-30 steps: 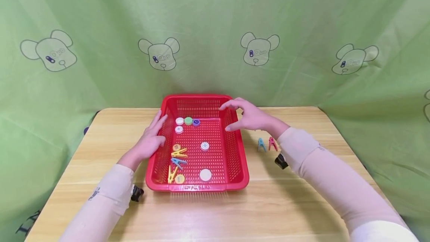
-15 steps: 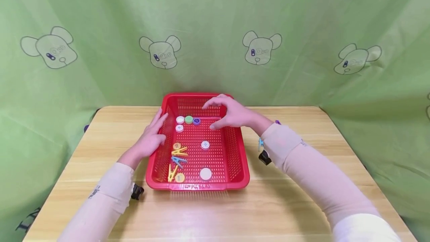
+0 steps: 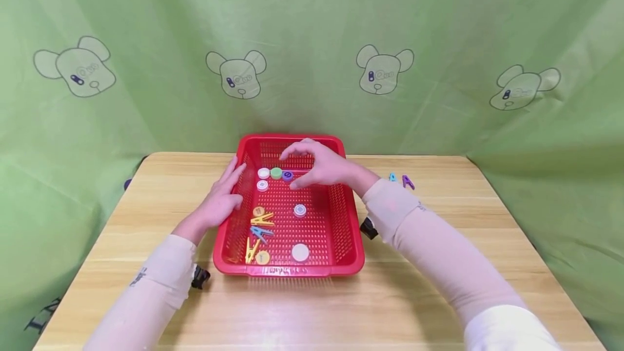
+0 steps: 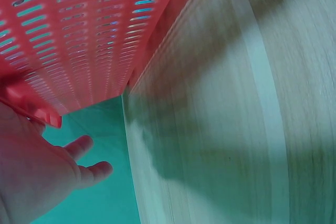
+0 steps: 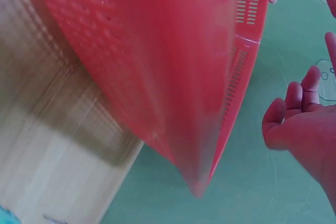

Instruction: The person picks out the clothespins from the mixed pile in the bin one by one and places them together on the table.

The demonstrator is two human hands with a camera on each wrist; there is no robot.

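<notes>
A red plastic basket (image 3: 289,271) stands on the table. My left hand (image 3: 219,199) rests along its left rim with fingers extended. In the left wrist view that hand (image 4: 47,166) shows beside the slotted wall. Over the basket's back part hovers my right hand (image 3: 324,166), thumb and fingers apart with nothing between them. Nearest to its fingertips lie a purple cap (image 3: 287,176), a green cap (image 3: 276,173) and a white cap (image 3: 264,173). A printed white cap (image 3: 299,210) sits mid-basket. Two yellow clothespins (image 3: 262,220) and a blue clothespin (image 3: 261,233) lie along the left side.
A large white cap (image 3: 300,252) and an orange cap (image 3: 262,257) lie at the basket's front. On the table to the right are a purple clothespin (image 3: 408,182) and a light blue one, partly hidden by the sleeve. A green curtain (image 3: 312,69) hangs behind the table (image 3: 292,313).
My right hand has moved left from the basket's right rim to over its back middle, fingers still apart. My left hand has stayed on the left rim.
</notes>
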